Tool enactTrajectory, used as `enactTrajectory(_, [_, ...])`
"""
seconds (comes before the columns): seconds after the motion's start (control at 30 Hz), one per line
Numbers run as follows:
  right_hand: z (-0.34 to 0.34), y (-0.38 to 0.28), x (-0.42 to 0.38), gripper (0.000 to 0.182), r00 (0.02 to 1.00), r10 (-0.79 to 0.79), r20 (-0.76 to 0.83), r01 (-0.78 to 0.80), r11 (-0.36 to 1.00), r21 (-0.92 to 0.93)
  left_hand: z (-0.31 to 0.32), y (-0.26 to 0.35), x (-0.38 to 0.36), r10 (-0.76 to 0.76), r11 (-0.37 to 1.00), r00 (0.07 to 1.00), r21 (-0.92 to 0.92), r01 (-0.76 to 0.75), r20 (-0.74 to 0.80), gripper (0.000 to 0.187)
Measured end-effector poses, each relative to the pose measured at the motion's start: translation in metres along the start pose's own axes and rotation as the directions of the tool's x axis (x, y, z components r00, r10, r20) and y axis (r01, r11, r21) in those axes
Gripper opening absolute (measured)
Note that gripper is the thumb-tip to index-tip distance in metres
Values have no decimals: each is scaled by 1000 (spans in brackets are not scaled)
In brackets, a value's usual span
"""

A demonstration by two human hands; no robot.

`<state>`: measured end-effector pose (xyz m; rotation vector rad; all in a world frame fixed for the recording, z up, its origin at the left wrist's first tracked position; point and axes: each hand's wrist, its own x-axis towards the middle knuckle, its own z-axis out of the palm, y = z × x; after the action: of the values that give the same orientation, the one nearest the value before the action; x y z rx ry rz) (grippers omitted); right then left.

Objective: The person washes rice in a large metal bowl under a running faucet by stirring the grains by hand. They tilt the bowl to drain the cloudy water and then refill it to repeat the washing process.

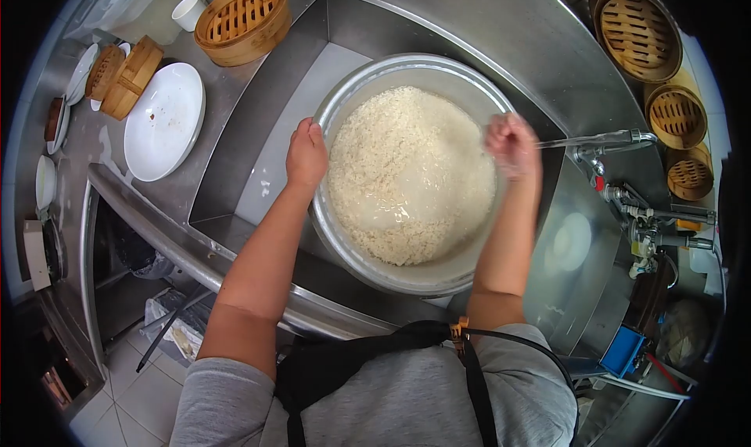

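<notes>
A large round metal pot (344,247) stands in the steel sink. It holds white rice (383,154) in cloudy water, with the grains heaped above the surface on the left side. My left hand (307,156) is closed on the pot's left rim. Over the right side of the pot, close to the rim, is my right hand (512,146). Its fingers look curled but are smeared by motion, so their exact pose and anything within them cannot be made out.
Behind my right hand, a thin metal faucet (602,140) reaches in from the right. The sink's counter holds a white oval plate (165,122), a bamboo steamer (242,23) and a white cup (188,13). More bamboo steamers (637,34) line the right edge.
</notes>
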<state>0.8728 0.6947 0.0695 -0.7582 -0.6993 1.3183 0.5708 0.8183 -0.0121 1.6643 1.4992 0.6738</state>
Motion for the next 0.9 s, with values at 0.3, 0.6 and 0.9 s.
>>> enactTrajectory(0.3, [-53, 24, -32, 22, 813, 4, -582, -539, 384, -750, 0, -2, 0, 30, 999, 999, 18, -30, 15, 36])
enactTrajectory(0.6, [-139, -5, -25, 25, 756, -4, -655, 381, 815, 436, 1, -4, 3, -14, 1000, 1000, 27, 14, 22, 35])
enactTrajectory(0.9, [-133, 8, 12, 18, 856, -148, -495, 430, 735, 524, -2, 4, 0, -41, 999, 999, 33, 40, 27, 34])
